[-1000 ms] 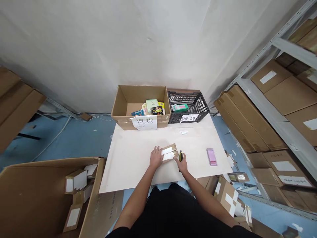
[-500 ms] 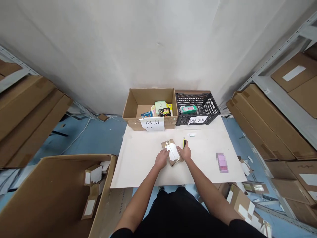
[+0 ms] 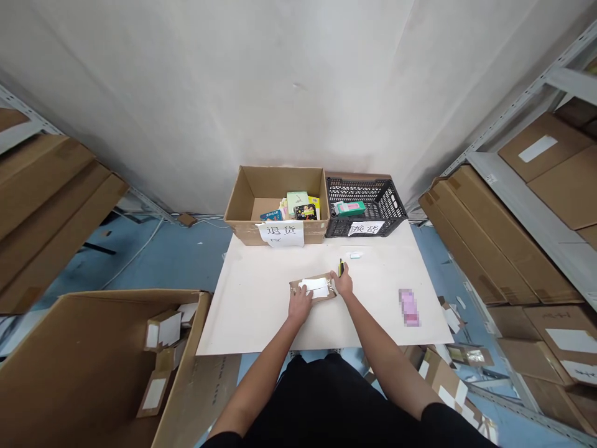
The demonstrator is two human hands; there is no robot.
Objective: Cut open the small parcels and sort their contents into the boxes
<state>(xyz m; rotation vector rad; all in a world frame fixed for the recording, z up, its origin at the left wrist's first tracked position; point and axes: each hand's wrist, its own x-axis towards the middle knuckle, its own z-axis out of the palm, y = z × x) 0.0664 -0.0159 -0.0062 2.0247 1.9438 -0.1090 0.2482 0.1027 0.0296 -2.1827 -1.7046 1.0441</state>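
A small flat cardboard package (image 3: 319, 292) with a white label and shiny clear tape lies crosswise on the white table (image 3: 247, 311). My left hand (image 3: 300, 303) grips its near left side, fingers over the label. At the package's right end, my right hand (image 3: 344, 281) is closed around a yellow-and-black utility knife (image 3: 341, 268), which points away from me. The fingertips of that hand touch the package's end. Just beyond the knife lies a small pale item (image 3: 355, 256), too small to name.
At the table's back stand a cardboard box (image 3: 242, 231) holding booklets and a black plastic crate (image 3: 392, 211) with a green-and-pink box (image 3: 351, 208). A blurred pink object (image 3: 410, 307) lies at right. A large carton (image 3: 93, 348) with small boxes stands left. Shelves with cartons flank both sides.
The package has turned from lying lengthwise to lying crosswise, with both hands on it. The knife has stayed in my right hand. The whole view has shifted slightly.
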